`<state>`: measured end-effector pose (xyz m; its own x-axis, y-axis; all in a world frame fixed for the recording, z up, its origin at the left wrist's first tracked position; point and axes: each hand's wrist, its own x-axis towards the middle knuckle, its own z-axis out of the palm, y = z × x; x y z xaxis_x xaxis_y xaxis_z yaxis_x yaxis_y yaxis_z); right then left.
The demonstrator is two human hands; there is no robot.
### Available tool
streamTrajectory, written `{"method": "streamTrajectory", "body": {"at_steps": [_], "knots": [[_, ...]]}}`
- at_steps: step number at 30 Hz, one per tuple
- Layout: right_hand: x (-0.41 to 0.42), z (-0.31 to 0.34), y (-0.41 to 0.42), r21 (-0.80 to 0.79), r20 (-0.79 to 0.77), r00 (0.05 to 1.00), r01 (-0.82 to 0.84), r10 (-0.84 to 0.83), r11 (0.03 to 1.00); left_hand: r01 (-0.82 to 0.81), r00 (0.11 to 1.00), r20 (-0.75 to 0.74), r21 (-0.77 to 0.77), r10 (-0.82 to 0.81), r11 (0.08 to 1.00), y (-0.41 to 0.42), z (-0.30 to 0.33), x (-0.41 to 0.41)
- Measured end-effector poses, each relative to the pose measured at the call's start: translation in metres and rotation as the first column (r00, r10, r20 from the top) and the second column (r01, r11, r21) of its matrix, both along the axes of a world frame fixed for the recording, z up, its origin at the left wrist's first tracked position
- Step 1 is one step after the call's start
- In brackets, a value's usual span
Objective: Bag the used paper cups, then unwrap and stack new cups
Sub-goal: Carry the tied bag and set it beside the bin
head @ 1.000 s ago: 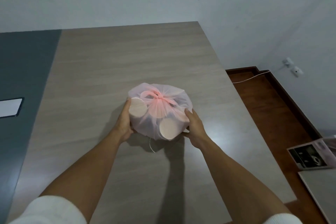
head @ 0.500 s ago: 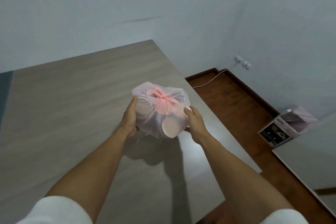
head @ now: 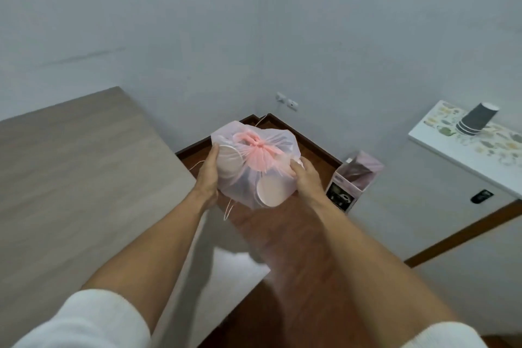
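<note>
A translucent pink plastic bag (head: 254,162), tied shut with a knot on top, holds several used paper cups. One cup's white mouth (head: 272,192) presses against the bag's lower front. I hold the bag in the air between both hands, past the table's right edge and above the brown floor. My left hand (head: 207,178) grips its left side. My right hand (head: 306,178) grips its right side. A stack of dark grey cups (head: 476,118) lies tilted on a patterned white surface at the far right.
The wooden table (head: 84,178) fills the left. A cardboard box lined with a pink bag (head: 353,181) stands on the floor by the wall, right of my hands. The white patterned shelf (head: 480,150) juts from the right. Wall sockets (head: 286,101) sit in the corner.
Both hands lifted the tied bag off the table and carried it right, past the table edge. My view swung right, bringing the lined box and the grey cup stack into sight.
</note>
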<state>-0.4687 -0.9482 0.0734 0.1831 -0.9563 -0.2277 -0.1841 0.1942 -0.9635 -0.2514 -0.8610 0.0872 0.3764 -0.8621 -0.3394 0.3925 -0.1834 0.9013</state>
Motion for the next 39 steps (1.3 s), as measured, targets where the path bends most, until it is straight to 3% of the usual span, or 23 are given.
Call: {"method": "streamTrajectory", "body": {"at_steps": [7,15,29,39], "knots": [[-0.129,0.001,-0.081,-0.015,-0.008,0.991,0.133,-0.133,0.991,0.151,0.988,0.013,-0.008,-0.151,0.988,-0.110,-0.009,-0.116],[-0.196,0.001,-0.141,-0.024,-0.010,0.969,0.248,-0.248,0.968,0.255,0.967,-0.014,-0.031,-0.256,0.966,-0.203,-0.011,-0.184],[-0.192,-0.039,-0.365,0.153,-0.102,0.950,0.309,-0.296,0.939,0.293,0.956,-0.056,0.187,-0.288,0.938,-0.444,-0.049,-0.175],[-0.193,-0.073,-0.501,0.172,-0.056,0.914,0.405,-0.401,0.898,0.332,0.943,-0.129,0.363,-0.306,0.871,-0.576,-0.071,-0.177]]}}
